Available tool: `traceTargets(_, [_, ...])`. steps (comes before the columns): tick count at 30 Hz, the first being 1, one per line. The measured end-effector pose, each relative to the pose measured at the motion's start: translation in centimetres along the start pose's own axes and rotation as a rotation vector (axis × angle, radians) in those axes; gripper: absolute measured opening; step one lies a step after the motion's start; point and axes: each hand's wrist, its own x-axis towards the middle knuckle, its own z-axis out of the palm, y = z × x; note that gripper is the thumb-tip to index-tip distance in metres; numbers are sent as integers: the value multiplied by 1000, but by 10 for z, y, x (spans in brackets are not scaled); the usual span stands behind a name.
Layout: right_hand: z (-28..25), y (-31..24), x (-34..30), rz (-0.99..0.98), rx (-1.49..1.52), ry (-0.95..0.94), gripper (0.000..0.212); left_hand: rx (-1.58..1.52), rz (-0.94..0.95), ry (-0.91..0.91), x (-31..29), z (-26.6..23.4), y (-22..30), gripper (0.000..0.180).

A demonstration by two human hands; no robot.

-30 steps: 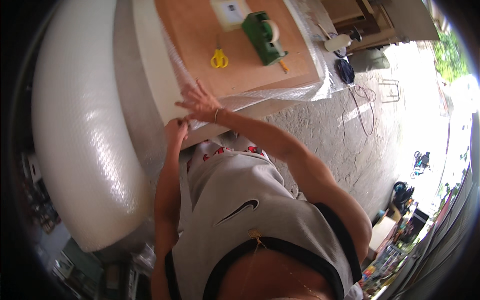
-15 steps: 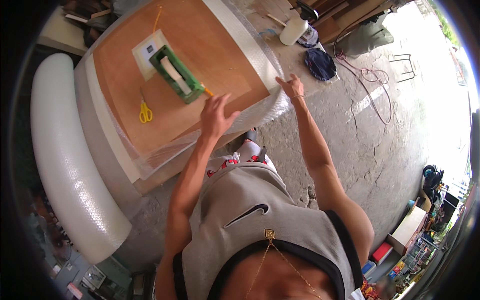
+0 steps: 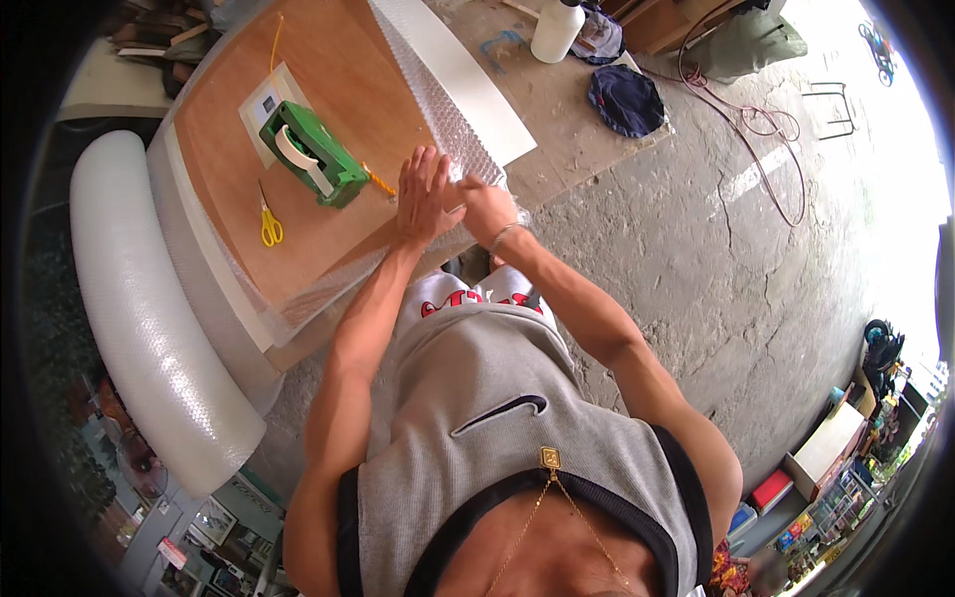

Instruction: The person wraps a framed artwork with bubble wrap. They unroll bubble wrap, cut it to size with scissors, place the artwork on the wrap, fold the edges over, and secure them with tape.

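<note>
Bubble wrap (image 3: 440, 111) laps the brown board's (image 3: 343, 75) right edge, concrete floor (image 3: 647, 269) beyond.

right hand (image 3: 489, 211): fingertips hidden, hold hard to tell | white bottle (image 3: 556, 32): top cut off

From head height, we are looking down through a fisheye lens, past the torso (image 3: 487, 368) toward nearby hands (image 3: 426, 204).
</note>
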Motion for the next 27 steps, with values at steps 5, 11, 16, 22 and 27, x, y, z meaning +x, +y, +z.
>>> traceTargets(5, [4, -8, -10, 49, -110, -166, 23, -90, 140, -229, 1, 4, -8, 51])
traceTargets(11, [-16, 28, -67, 84, -100, 478, 18, -292, 118, -112, 1, 4, -14, 23])
traceTargets(16, [-2, 29, -89, 181, 174, 617, 16, -406, 36, -17, 1, 12, -17, 25])
traceTargets(22, [49, 3, -82, 720, 635, 853, 47, -348, 18, 31, 2, 16, -16, 24])
traceTargets(27, [61, 22, -93, 794, 761, 738, 36, -300, 86, -40, 2, 10, -18, 27])
